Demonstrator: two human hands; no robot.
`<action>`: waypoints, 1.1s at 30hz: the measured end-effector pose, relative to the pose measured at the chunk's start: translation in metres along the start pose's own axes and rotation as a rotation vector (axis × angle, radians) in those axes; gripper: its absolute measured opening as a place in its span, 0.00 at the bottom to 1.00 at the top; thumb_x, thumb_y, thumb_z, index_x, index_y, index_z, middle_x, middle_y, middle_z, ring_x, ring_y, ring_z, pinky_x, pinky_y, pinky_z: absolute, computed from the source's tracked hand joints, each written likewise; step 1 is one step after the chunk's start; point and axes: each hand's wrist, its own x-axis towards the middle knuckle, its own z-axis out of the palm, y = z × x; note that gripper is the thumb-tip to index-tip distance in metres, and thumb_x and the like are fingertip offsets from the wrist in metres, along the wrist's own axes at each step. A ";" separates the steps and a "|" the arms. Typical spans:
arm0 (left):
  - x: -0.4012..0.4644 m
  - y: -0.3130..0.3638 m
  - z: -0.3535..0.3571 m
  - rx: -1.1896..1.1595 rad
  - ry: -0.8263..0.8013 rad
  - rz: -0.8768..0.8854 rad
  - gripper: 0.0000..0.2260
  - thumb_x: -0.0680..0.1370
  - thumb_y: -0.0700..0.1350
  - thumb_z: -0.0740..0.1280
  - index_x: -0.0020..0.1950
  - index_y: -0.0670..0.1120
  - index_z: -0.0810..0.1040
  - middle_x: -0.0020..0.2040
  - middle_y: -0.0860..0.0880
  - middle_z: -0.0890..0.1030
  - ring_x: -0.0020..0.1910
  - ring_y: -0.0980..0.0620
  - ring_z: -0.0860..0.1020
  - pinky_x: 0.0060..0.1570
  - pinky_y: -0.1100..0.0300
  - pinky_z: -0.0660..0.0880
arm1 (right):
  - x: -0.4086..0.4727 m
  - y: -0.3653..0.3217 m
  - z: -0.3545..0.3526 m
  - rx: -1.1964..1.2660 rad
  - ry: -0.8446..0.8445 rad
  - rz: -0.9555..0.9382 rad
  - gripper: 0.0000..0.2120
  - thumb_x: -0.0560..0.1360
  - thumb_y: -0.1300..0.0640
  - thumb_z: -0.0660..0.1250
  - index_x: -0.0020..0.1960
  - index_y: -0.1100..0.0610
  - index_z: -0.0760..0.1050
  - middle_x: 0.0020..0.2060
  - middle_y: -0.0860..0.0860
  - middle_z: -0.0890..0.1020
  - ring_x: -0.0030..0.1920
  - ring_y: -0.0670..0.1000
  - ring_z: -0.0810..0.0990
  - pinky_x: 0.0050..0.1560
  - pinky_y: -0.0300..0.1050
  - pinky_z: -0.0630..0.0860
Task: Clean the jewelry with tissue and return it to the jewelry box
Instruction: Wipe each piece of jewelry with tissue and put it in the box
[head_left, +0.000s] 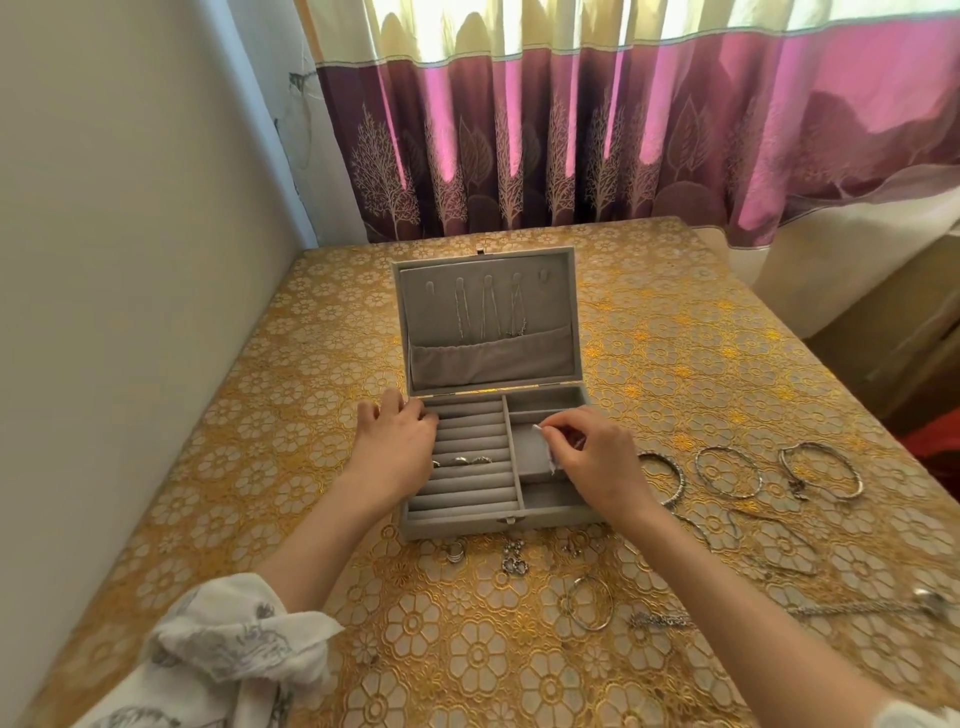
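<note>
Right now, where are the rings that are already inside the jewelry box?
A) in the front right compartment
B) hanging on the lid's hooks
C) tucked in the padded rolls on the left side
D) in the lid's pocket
C: the rings sit between the padded rolls on the left side of the jewelry box, beside the left hand.

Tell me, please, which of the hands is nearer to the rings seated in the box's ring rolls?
Left. The left hand rests on the ring rolls just beside the rings; the right hand is across the divider, over the right-hand compartments.
</note>
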 end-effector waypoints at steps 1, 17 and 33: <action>-0.001 -0.002 -0.003 -0.023 0.003 -0.003 0.21 0.77 0.39 0.55 0.70 0.48 0.65 0.68 0.48 0.67 0.64 0.46 0.60 0.61 0.49 0.60 | -0.001 -0.003 -0.002 0.018 0.009 -0.006 0.04 0.74 0.61 0.67 0.47 0.59 0.80 0.40 0.49 0.79 0.41 0.47 0.75 0.43 0.37 0.72; -0.134 0.060 0.045 -0.796 0.389 0.052 0.12 0.77 0.37 0.63 0.59 0.45 0.77 0.51 0.51 0.77 0.50 0.59 0.74 0.54 0.71 0.70 | -0.120 -0.026 -0.016 0.247 0.073 0.107 0.06 0.74 0.62 0.67 0.44 0.51 0.76 0.37 0.45 0.79 0.38 0.44 0.77 0.37 0.31 0.72; -0.122 0.060 0.045 -0.805 0.363 -0.229 0.06 0.77 0.43 0.66 0.51 0.45 0.79 0.48 0.50 0.76 0.49 0.54 0.72 0.48 0.68 0.68 | -0.149 -0.032 0.013 0.172 0.077 0.082 0.03 0.74 0.61 0.67 0.47 0.56 0.78 0.40 0.46 0.78 0.42 0.38 0.76 0.41 0.25 0.70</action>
